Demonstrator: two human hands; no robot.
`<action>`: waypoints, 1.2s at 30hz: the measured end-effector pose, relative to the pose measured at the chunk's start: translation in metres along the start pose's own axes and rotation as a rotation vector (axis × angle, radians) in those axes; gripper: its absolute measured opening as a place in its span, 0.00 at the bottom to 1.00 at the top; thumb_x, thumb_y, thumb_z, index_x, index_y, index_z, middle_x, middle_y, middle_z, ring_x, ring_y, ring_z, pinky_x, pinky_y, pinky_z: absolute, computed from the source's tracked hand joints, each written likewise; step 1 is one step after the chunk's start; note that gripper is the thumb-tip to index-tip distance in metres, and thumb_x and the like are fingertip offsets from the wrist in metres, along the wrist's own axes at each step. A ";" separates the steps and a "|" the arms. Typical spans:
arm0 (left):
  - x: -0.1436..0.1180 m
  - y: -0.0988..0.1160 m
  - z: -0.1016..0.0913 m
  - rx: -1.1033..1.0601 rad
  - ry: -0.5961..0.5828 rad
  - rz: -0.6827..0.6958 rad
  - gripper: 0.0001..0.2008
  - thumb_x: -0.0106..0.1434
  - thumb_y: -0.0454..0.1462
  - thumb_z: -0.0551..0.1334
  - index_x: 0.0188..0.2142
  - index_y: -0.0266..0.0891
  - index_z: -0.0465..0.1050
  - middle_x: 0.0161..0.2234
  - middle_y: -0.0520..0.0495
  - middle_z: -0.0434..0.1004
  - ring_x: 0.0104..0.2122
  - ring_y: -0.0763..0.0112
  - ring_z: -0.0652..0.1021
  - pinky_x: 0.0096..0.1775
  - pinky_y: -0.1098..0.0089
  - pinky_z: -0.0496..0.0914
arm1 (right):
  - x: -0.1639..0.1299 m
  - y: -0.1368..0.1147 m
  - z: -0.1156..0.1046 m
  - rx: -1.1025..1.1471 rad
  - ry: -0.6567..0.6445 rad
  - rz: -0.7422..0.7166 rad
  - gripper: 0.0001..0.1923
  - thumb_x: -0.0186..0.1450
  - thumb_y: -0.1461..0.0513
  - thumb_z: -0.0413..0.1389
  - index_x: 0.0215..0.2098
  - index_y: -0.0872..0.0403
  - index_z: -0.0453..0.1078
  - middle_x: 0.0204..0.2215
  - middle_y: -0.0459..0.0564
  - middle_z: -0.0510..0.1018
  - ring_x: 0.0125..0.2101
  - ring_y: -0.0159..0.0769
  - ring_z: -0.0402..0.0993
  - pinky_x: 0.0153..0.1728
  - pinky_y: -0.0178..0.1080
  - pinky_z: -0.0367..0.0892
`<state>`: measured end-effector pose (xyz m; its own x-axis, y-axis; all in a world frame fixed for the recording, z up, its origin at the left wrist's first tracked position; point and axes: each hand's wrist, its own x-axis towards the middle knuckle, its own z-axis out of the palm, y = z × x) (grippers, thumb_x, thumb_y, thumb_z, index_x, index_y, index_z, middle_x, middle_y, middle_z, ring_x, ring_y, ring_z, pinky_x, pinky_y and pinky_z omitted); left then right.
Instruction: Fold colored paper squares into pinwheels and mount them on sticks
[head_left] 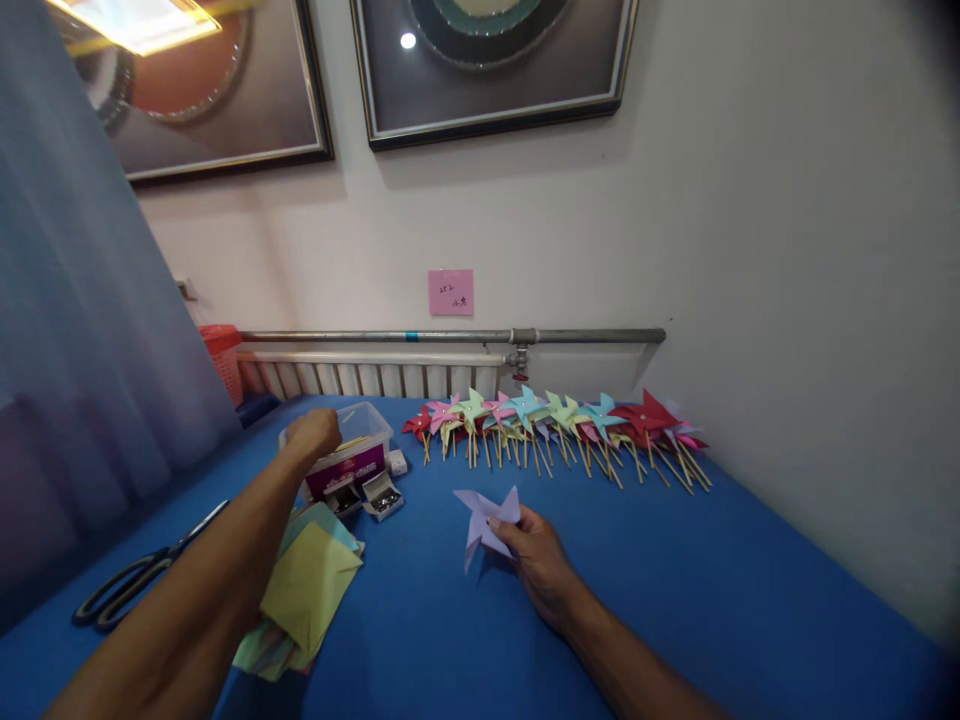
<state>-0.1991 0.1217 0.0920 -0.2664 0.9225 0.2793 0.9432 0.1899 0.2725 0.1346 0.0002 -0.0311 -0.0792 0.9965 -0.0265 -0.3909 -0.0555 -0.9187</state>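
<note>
My right hand [536, 560] pinches a pale lilac folded paper pinwheel head [484, 518] just above the blue table [675, 600]. My left hand [311, 435] reaches into a clear plastic box [360, 445] with a purple label, fingers curled around thin wooden sticks inside it; whether one is gripped is unclear. A stack of coloured paper squares [307, 590], yellow-green on top, lies under my left forearm.
A row of finished paper pinwheels on sticks [555, 425] lies along the far table edge by the radiator [375, 375]. Two small open boxes of pins [367, 497] sit before the plastic box. Black scissors [142, 578] lie at the left. A red basket [221, 350] stands behind.
</note>
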 end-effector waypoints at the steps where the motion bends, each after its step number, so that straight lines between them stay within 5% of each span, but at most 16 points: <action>1: -0.004 0.005 -0.006 0.078 0.049 0.019 0.11 0.55 0.31 0.59 0.37 0.31 0.77 0.35 0.27 0.80 0.40 0.43 0.80 0.41 0.55 0.71 | -0.001 -0.001 0.001 -0.001 0.006 -0.004 0.15 0.50 0.57 0.69 0.34 0.55 0.78 0.28 0.46 0.80 0.29 0.35 0.72 0.34 0.37 0.67; 6: -0.047 0.047 -0.002 -0.032 0.176 0.126 0.15 0.64 0.33 0.53 0.48 0.36 0.72 0.42 0.35 0.80 0.42 0.56 0.80 0.42 0.65 0.68 | -0.006 -0.009 0.005 0.013 0.039 0.001 0.15 0.50 0.57 0.70 0.34 0.55 0.78 0.29 0.47 0.81 0.30 0.37 0.74 0.35 0.38 0.69; 9: -0.092 0.074 0.032 -0.228 0.020 0.160 0.14 0.67 0.34 0.51 0.48 0.39 0.70 0.38 0.42 0.81 0.39 0.63 0.80 0.38 0.70 0.66 | -0.009 -0.013 0.006 0.062 0.067 0.007 0.16 0.49 0.57 0.71 0.35 0.54 0.78 0.31 0.49 0.82 0.32 0.39 0.77 0.36 0.39 0.71; 15: -0.156 0.095 0.086 -0.210 -0.267 0.375 0.16 0.71 0.40 0.48 0.40 0.43 0.74 0.33 0.44 0.80 0.35 0.64 0.78 0.35 0.70 0.60 | -0.013 -0.017 0.004 0.124 0.135 0.043 0.16 0.48 0.59 0.72 0.33 0.54 0.77 0.31 0.47 0.81 0.33 0.38 0.77 0.36 0.38 0.73; 20: -0.152 0.092 0.088 -0.276 -0.301 0.370 0.16 0.71 0.37 0.47 0.41 0.43 0.74 0.31 0.46 0.79 0.33 0.66 0.77 0.33 0.70 0.59 | -0.011 -0.019 0.001 0.128 0.138 0.052 0.16 0.49 0.59 0.71 0.34 0.53 0.77 0.31 0.47 0.81 0.34 0.37 0.76 0.36 0.37 0.72; 26: -0.148 0.091 0.088 -0.327 -0.276 0.420 0.12 0.65 0.33 0.53 0.39 0.41 0.76 0.39 0.44 0.81 0.40 0.63 0.78 0.40 0.68 0.62 | -0.005 -0.013 -0.004 0.096 0.134 0.039 0.17 0.47 0.58 0.72 0.34 0.54 0.78 0.30 0.47 0.81 0.29 0.35 0.74 0.34 0.38 0.70; 32: -0.159 0.101 0.092 -0.388 -0.328 0.356 0.12 0.68 0.37 0.53 0.45 0.42 0.73 0.37 0.43 0.81 0.38 0.62 0.78 0.37 0.68 0.63 | -0.005 -0.009 -0.003 0.059 0.125 -0.025 0.17 0.48 0.57 0.72 0.35 0.54 0.77 0.29 0.47 0.81 0.28 0.35 0.73 0.33 0.39 0.70; 36: -0.163 0.108 0.097 -0.457 -0.306 0.381 0.10 0.68 0.38 0.53 0.39 0.41 0.73 0.36 0.44 0.80 0.37 0.65 0.78 0.37 0.70 0.61 | -0.003 -0.005 -0.003 0.048 0.108 -0.054 0.18 0.48 0.57 0.72 0.35 0.54 0.77 0.29 0.46 0.81 0.28 0.36 0.74 0.34 0.40 0.70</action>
<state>-0.0343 0.0243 -0.0136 0.2005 0.9634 0.1781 0.7635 -0.2676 0.5878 0.1396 -0.0025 -0.0276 0.0413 0.9989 -0.0226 -0.4357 -0.0024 -0.9001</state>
